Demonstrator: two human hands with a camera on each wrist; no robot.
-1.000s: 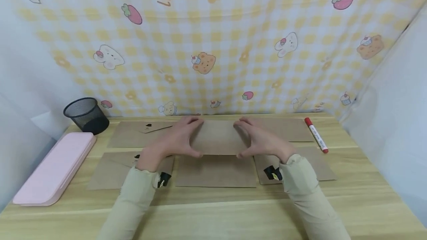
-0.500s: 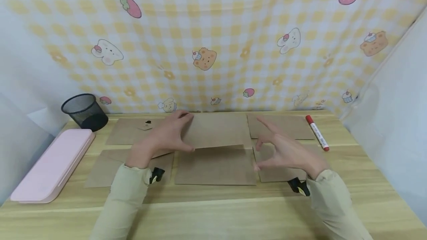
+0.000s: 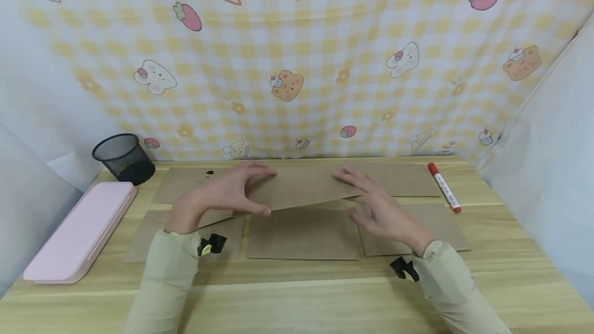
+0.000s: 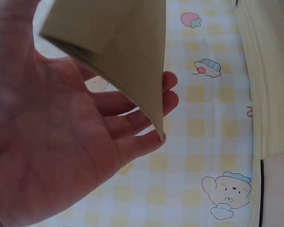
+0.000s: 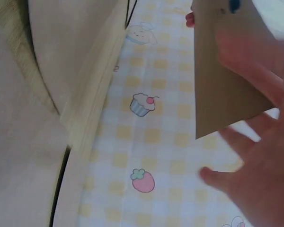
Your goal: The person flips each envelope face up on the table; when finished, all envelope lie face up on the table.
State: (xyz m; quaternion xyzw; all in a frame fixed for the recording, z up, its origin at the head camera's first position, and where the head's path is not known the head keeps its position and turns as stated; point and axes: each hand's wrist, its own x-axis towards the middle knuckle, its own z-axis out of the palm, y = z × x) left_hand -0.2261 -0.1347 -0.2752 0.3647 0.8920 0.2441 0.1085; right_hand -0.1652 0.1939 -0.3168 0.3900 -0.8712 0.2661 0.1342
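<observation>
A brown kraft envelope [image 3: 301, 184] is held up, tilted, over the back middle of the table. My left hand [image 3: 223, 192] grips its left end, with the thumb at the near edge and the fingers at the far edge. In the left wrist view the envelope [image 4: 132, 56] bows slightly between thumb and fingertips. At the right end, my right hand [image 3: 385, 215] has its fingers spread around the corner; its thumb side is blurred in the right wrist view. A dark blue mark [image 5: 234, 5] shows on the envelope's face there. Another kraft envelope [image 3: 301, 236] lies flat just below.
More kraft envelopes lie flat in rows, at left [image 3: 144, 241] and at right [image 3: 441, 226]. A black mesh pen holder [image 3: 124, 156] and a pink pencil case [image 3: 81, 231] stand left. A red-capped marker [image 3: 444, 187] lies right. A checked cloth [image 3: 320, 102] hangs behind the table.
My right hand let go of the envelope and drew away right, then came back to its right end. The envelope, gripped at both ends before, has tilted in my left hand.
</observation>
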